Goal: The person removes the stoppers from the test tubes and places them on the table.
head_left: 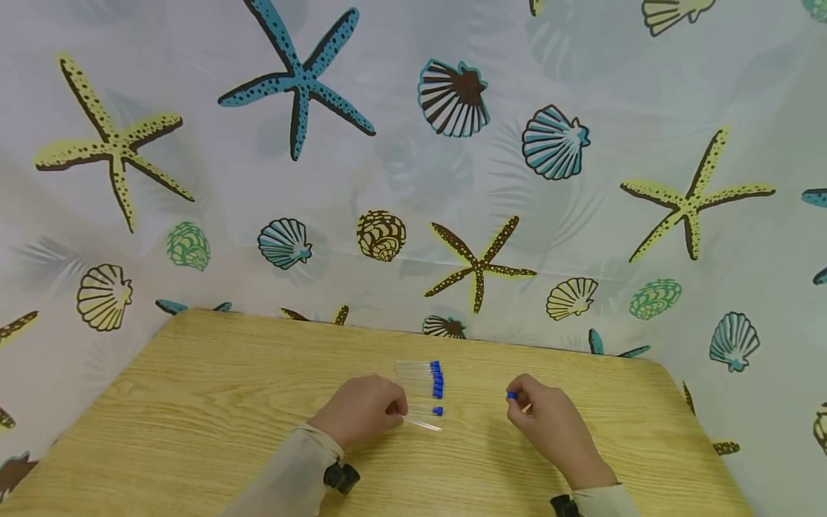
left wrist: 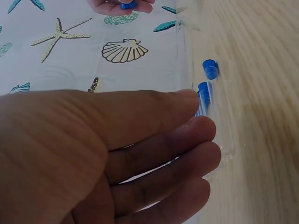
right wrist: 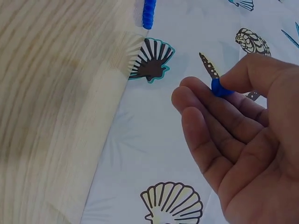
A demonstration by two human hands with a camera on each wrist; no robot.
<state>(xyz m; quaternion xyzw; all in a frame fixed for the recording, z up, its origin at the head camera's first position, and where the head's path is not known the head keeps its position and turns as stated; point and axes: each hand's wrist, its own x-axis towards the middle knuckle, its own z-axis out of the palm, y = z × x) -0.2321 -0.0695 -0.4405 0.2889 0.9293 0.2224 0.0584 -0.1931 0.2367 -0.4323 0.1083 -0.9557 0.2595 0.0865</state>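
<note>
My left hand (head_left: pixel 363 412) pinches a slim clear tube (head_left: pixel 423 425) between thumb and fingers. The tube's bare end points right, low over the wooden table. Between thumb and index finger, my right hand (head_left: pixel 550 424) holds a small blue cap (right wrist: pixel 219 88); its other fingers curve loosely beneath. The two hands are well apart. Just beyond the held tube lies a single clear tube with a blue cap (head_left: pixel 438 411), its left part behind my left hand. Farther back, several blue-capped tubes (head_left: pixel 413 369) lie side by side in a row, caps to the right.
The wooden table (head_left: pixel 258 373) reaches back to a pale cloth (head_left: pixel 400 172) printed with starfish and shells. That cloth hangs behind the table and along its sides. A small black camera (head_left: pixel 341 477) sits on my left wrist.
</note>
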